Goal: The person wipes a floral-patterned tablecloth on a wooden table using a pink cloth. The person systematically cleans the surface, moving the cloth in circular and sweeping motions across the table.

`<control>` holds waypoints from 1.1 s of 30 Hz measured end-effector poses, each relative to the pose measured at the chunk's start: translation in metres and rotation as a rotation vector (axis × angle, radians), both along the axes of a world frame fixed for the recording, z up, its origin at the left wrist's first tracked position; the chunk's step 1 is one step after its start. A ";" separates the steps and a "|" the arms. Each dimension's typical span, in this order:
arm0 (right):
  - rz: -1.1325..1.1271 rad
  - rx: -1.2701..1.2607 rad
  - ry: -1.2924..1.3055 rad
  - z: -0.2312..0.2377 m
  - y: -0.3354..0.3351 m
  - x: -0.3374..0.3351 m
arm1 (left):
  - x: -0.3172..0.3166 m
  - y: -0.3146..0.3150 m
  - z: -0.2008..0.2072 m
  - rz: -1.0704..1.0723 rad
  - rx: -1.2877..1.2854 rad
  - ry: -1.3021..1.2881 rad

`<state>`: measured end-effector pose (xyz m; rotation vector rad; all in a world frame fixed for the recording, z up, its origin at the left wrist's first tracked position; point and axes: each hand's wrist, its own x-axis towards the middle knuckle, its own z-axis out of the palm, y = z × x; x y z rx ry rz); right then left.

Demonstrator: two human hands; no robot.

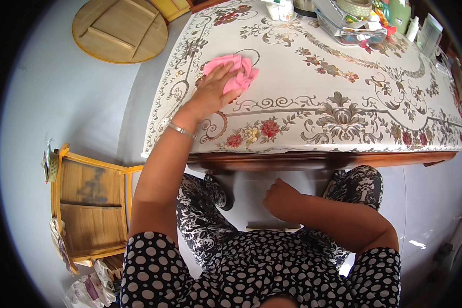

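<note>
My left hand [213, 91] presses a crumpled pink cloth [233, 69] onto the left part of the table. Its fingers lie over the cloth, and a silver band circles that wrist. Under the cloth spreads a white tablecloth [282, 82] printed with flowers and scrolls in red, yellow and grey. My right hand [282, 199] hangs in front of the table's near edge, above my lap. Its fingers are curled into a fist, and nothing shows in it.
At the table's far right stand a clear plastic box [344, 31] of small items, a green bottle [399, 15] and a clear container [430, 35]. White bottles [280, 10] stand at the back. A wooden chair [92, 205] and a round wooden board [119, 31] are on the left.
</note>
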<state>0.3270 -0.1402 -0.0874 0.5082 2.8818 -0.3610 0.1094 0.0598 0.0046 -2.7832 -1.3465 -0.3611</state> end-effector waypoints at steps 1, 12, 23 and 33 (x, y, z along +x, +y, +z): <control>0.002 -0.025 -0.009 0.003 0.000 -0.001 | 0.005 0.014 -0.001 0.035 -0.023 0.005; -0.022 -0.041 0.139 0.001 0.006 0.005 | 0.037 0.153 -0.021 0.400 -0.113 0.038; -0.104 -0.050 0.038 0.010 0.020 0.009 | 0.035 0.109 -0.026 0.174 0.025 -0.031; -0.105 -0.045 -0.012 -0.012 0.018 0.009 | 0.041 -0.049 0.004 -0.169 0.033 -0.021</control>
